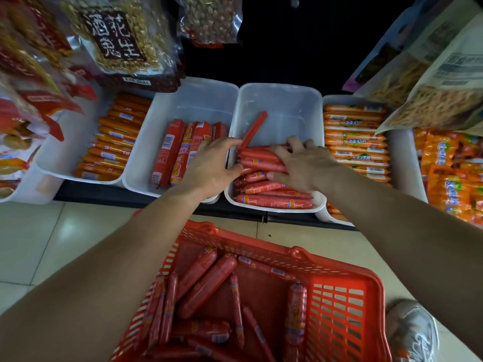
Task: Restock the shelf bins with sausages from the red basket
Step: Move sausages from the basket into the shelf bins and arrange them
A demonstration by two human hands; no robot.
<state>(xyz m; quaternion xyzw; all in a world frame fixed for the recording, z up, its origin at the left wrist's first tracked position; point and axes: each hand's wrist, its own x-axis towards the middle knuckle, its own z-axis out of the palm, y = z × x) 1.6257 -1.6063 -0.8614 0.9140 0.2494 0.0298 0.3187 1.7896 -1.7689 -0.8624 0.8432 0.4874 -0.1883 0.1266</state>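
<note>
The red basket stands on the floor at the bottom, with several red sausages, thick and thin, lying loose in it. On the shelf a white bin holds a stack of thin red sausages at its near end. My left hand pinches one thin red sausage that sticks up tilted over the bin's left wall. My right hand lies on top of the stack, fingers curled over the uppermost sausages.
A white bin of thick red sausages stands left of it, and further left one of orange sausages. Right of it a bin of orange packs. Snack bags hang above. A grey shoe is at the basket's right.
</note>
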